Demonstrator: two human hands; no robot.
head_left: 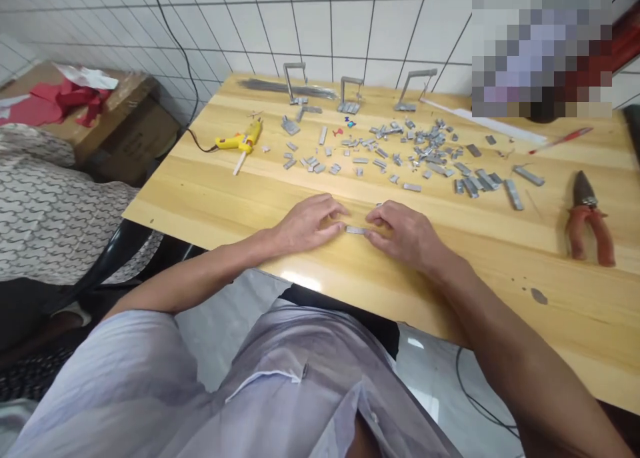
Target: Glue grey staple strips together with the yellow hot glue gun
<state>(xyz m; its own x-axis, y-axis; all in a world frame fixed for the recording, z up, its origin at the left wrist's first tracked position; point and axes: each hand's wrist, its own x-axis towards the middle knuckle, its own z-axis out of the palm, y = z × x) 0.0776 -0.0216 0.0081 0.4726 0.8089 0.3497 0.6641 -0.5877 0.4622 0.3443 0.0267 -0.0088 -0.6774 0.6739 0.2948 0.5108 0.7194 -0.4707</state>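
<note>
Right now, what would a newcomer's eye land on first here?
Probably the bright yellow glue gun toward the left of the wooden table, and the pliers with orange-red handles toward the right. Between them, many small grey pieces lie scattered. Nearer the body, the left hand and right hand flank one grey strip.

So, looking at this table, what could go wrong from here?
The small grey strip between your left hand and right hand could slip. Loose grey pieces lie beyond it and might get knocked about. The glue gun has a cord running off the table; a snag could drag it.
</note>
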